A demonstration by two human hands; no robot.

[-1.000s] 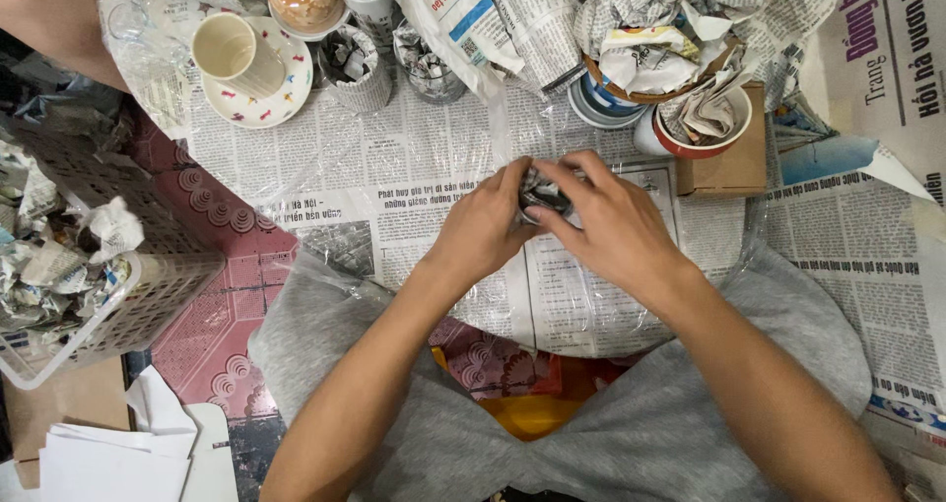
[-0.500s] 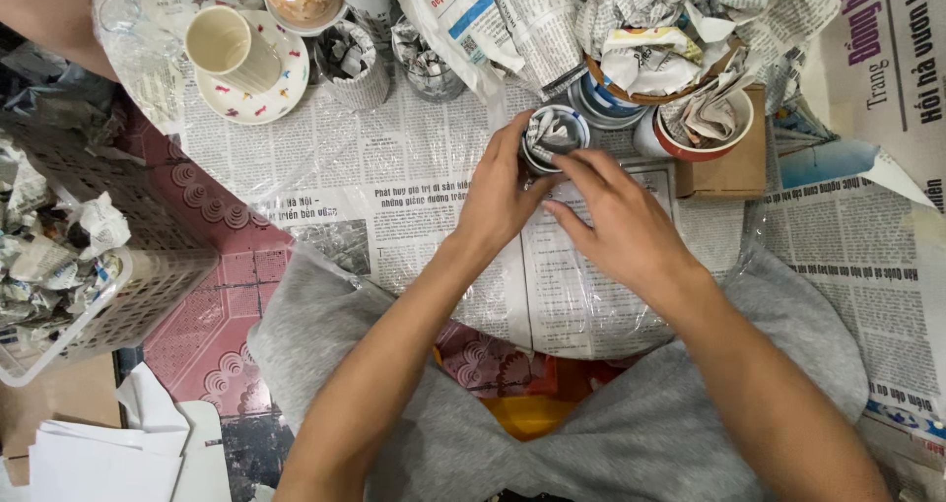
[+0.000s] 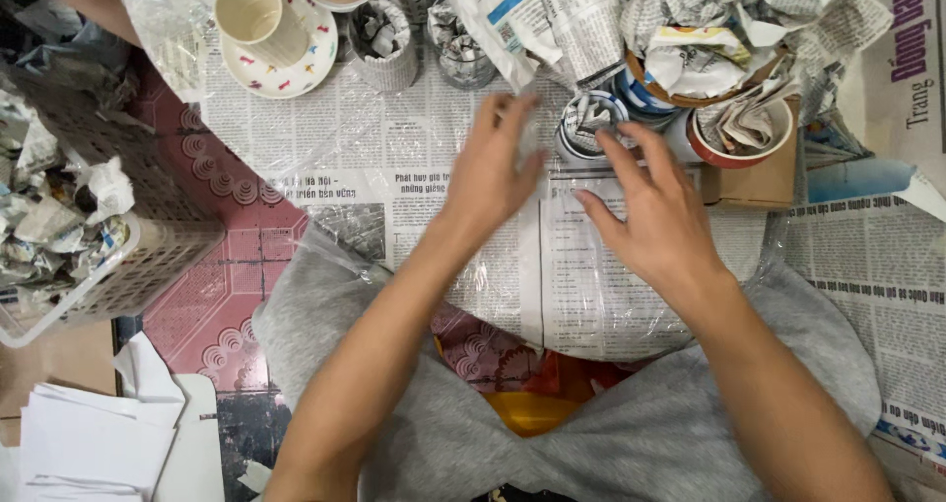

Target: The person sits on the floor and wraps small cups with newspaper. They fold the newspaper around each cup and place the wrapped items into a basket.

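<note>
A small cup (image 3: 588, 123) stuffed with crumpled newspaper stands on the newspaper sheets (image 3: 374, 157) among other wrapped dishes. My left hand (image 3: 493, 172) hovers just left of the cup with its fingers spread. My right hand (image 3: 655, 211) is just below and right of it, fingers apart, its fingertips close to the cup's rim. Neither hand holds anything.
A cream cup on a spotted saucer (image 3: 271, 39) sits at the far left, with newspaper-wrapped cups (image 3: 384, 39) beside it. A pile of bowls with crumpled paper (image 3: 729, 59) is at the far right. A white basket of paper wads (image 3: 89, 246) lies left; white sheets (image 3: 79, 443) bottom left.
Both hands held the paper-stuffed cup over the newspaper, carried it away from me to the row of dishes, set it down and let go with fingers spread.
</note>
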